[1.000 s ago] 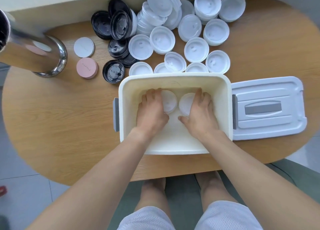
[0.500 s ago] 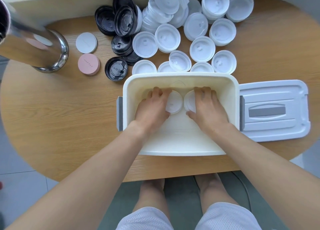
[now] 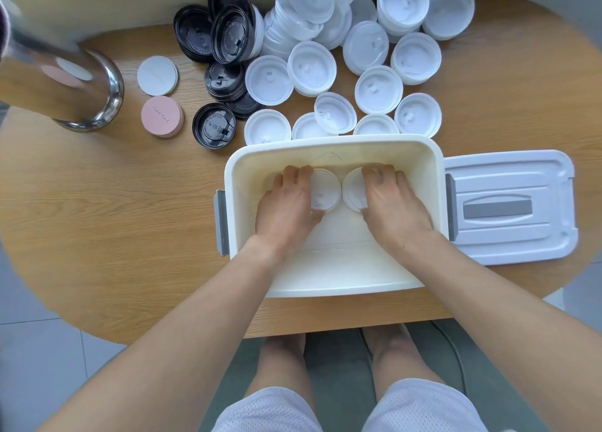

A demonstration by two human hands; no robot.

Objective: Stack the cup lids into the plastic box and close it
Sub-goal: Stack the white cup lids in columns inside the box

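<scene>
My left hand (image 3: 286,203) and right hand (image 3: 391,203) now pushed up to far wall of plastic box (image 3: 325,288), each curled round white lid stack: left stack (image 3: 324,189), right stack (image 3: 353,189). First stacks seated. Box lid (image 3: 511,207) off, right of right hand. Loose cup lids (image 3: 378,89) beyond fingertips, still many.

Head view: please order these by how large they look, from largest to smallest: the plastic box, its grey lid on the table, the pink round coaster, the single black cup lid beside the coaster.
1. plastic box
2. grey lid
3. black cup lid and pink coaster: they look alike in size, so I do not rank them.
</scene>
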